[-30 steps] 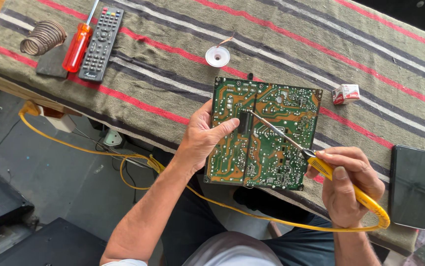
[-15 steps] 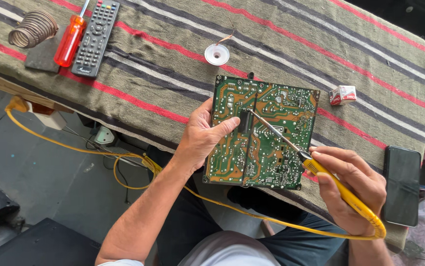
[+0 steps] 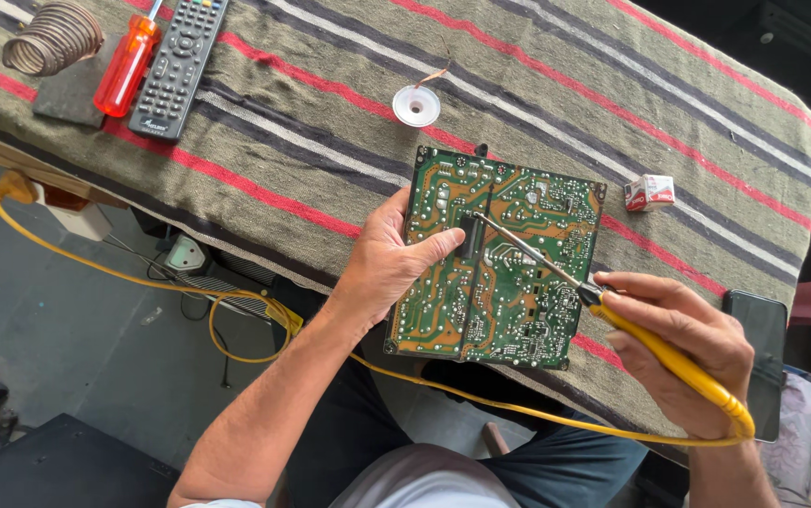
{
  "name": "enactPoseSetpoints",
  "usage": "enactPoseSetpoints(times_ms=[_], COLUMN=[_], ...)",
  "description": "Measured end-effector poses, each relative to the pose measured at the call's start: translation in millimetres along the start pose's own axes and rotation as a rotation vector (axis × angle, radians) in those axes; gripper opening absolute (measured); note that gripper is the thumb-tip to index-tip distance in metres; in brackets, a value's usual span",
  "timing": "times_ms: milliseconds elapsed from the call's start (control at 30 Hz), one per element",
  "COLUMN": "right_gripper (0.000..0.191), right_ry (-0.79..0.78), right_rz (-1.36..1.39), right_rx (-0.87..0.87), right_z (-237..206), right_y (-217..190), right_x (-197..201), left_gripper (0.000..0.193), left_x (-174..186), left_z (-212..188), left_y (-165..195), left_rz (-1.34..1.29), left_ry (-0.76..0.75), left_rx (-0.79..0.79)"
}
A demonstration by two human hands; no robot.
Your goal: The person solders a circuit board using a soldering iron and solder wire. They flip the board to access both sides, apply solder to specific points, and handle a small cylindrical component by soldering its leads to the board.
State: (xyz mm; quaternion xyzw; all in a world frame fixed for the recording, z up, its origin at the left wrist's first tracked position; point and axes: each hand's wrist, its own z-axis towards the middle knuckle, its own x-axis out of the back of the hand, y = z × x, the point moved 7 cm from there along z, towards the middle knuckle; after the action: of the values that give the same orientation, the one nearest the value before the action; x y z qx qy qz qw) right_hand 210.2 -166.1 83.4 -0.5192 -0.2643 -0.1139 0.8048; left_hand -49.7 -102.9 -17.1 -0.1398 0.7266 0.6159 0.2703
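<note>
A green circuit board lies solder side up at the near edge of a striped cloth-covered table. My left hand grips the board's left edge, thumb pressed on its face near a dark slot. My right hand holds a yellow-handled soldering iron, whose metal tip touches the board near the thumb. The iron's yellow cord loops under the board and down to the floor.
A white solder spool lies beyond the board. At far left are a wire coil stand, a red-handled screwdriver and a black remote. A small red-and-white box and a dark phone are at right.
The view has shifted slightly. My right hand has drawn a little nearer along the iron; the tip stays on the board and my left hand keeps its hold.
</note>
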Motion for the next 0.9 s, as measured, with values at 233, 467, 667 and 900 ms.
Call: enactPoseSetpoints(times_ms=[233,467,667,900], right_gripper=[0.038,0.037,0.036,0.038], right_ry=[-0.071,-0.120,-0.115,-0.198], right_rz=[-0.087,-0.181,-0.208,-0.319], right_rx=[0.075,0.104,0.101,0.155], right_z=[4,15,16,16], right_y=[-7,-14,-19,-26], right_x=[-3,0,-2,-2], left_gripper=[0.033,0.033,0.032,0.032], left_x=[0,2,1,-1], left_z=[3,2,3,3], left_y=[-2,-1,1,-2], left_rz=[-0.032,-0.032,-0.011,-0.028], left_ry=[-0.011,0.015,-0.007,0.004], left_rx=[-0.002,0.033,-0.001,0.029])
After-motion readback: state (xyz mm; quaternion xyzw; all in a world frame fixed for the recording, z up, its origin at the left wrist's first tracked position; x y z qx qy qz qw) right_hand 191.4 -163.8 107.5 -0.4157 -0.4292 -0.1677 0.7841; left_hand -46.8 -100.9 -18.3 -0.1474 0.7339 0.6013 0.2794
